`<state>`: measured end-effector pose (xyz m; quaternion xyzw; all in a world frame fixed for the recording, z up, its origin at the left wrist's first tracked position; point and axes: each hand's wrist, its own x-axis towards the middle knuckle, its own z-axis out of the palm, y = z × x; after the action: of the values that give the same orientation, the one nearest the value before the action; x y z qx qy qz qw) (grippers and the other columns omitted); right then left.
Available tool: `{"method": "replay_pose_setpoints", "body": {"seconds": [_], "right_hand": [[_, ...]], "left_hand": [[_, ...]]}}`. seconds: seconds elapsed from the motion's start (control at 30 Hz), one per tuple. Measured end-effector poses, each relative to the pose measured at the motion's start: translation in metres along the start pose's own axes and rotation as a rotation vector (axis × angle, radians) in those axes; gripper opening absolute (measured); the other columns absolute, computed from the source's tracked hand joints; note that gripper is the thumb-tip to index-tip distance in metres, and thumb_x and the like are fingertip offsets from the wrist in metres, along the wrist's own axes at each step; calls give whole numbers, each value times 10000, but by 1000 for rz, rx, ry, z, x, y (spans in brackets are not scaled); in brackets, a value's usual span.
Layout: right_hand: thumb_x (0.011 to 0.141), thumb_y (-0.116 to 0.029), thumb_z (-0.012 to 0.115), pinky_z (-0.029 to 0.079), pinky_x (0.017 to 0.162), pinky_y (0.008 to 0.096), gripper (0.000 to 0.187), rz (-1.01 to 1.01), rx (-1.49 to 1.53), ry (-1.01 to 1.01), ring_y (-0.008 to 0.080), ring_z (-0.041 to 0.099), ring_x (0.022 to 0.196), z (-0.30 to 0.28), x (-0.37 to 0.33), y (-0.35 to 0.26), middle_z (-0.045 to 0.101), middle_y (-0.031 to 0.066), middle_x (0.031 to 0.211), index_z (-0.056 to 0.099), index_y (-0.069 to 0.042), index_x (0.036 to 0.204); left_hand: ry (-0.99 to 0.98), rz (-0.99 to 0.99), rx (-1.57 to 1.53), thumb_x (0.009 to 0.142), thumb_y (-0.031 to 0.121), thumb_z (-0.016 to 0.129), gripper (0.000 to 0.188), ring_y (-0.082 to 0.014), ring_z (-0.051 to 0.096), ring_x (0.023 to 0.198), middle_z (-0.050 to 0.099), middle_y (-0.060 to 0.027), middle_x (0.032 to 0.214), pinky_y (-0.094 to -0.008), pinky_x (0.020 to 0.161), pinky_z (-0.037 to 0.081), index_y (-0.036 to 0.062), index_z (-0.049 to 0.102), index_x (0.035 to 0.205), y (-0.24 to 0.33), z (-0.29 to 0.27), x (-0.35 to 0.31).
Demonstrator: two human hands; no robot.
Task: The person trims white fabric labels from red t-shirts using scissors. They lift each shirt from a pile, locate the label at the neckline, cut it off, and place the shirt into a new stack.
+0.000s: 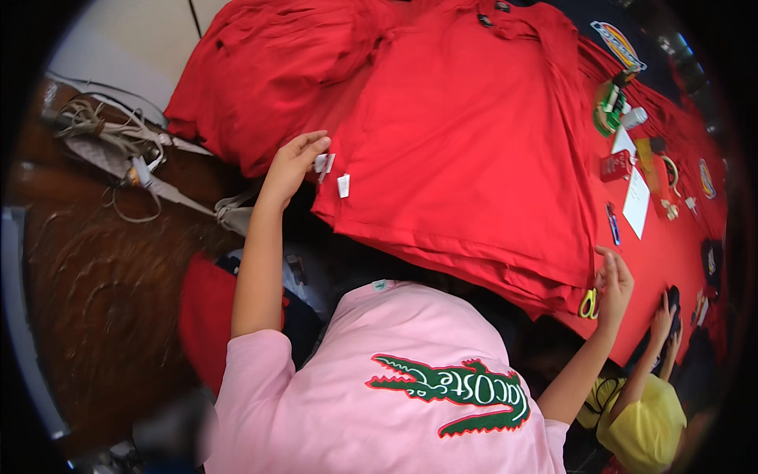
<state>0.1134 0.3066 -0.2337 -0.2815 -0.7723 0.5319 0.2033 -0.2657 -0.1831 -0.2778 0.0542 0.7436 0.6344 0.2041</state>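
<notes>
A red T-shirt (474, 142) lies spread flat on top of a stack of red garments, its hem toward me. My left hand (296, 162) is at its left edge, fingers stretched toward the cloth beside small white tags (343, 186). Whether the fingertips touch the fabric is hard to make out. At the near right corner of the hem, my right hand (613, 280) has its fingers loosely bent and parted, holding nothing visible. Yellow scissor handles (588, 304) stick out beside that hand, under the cloth's edge.
Another red heap (268, 79) lies at the far left. To the right are a blue pen (613, 223), white paper (636, 204), a red box (615, 166) and a green tape dispenser (608, 110). Cables (103, 130) hang left. A co-worker in yellow (647, 426) handles dark cloth.
</notes>
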Motion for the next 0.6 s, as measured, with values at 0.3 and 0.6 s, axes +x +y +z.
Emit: {"method": "replay_pose_setpoints", "body": {"seconds": [0.3, 0.6], "right_hand": [[968, -283, 789, 533, 810, 505, 475, 71, -493, 156, 476, 708, 968, 83, -38, -6, 698, 341, 994, 562, 87, 1160], [986, -312, 768, 555, 876, 429, 412, -6, -281, 19, 331, 717, 1001, 107, -60, -26, 721, 227, 1125, 660, 27, 1194]], "left_hand": [[112, 529, 906, 842, 571, 840, 849, -447, 724, 1035, 747, -243, 1127, -497, 842, 586, 55, 577, 1463, 23, 102, 71], [171, 766, 1111, 891, 333, 839, 667, -361, 615, 1300, 612, -160, 1430, -441, 1045, 520, 45, 607, 1447, 82, 51, 143]]}}
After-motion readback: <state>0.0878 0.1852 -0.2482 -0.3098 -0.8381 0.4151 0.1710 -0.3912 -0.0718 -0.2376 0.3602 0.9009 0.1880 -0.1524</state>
